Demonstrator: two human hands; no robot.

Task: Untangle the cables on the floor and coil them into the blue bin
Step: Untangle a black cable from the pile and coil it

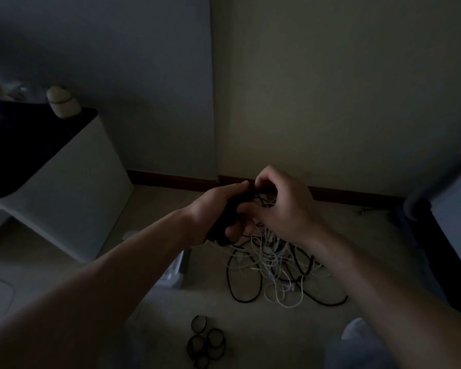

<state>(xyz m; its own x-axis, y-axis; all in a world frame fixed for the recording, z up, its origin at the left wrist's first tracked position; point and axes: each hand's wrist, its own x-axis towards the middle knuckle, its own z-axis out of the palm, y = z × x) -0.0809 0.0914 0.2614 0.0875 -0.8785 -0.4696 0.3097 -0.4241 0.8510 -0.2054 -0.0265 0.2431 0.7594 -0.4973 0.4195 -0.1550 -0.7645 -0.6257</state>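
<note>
Small coiled black cable loops (206, 344) are lying nearest on the pale floor (157, 310), and just beyond them a tangled heap of thin black and white cables (274, 267) is sprawling. Above that heap, the left hand (216, 211) is curling tightly round a dark bundle of black cable (224, 222), while the right hand (282, 206) is pinching strands at the bundle's top. Farther back, a dark red skirting board (171, 179) is running along the wall, with a white cabinet (64, 187) standing left.

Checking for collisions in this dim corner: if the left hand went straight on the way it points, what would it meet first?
Probably the right hand, just ahead of the left hand and pinching the same black cable bundle. The wall lies behind; depth is unclear.
</note>
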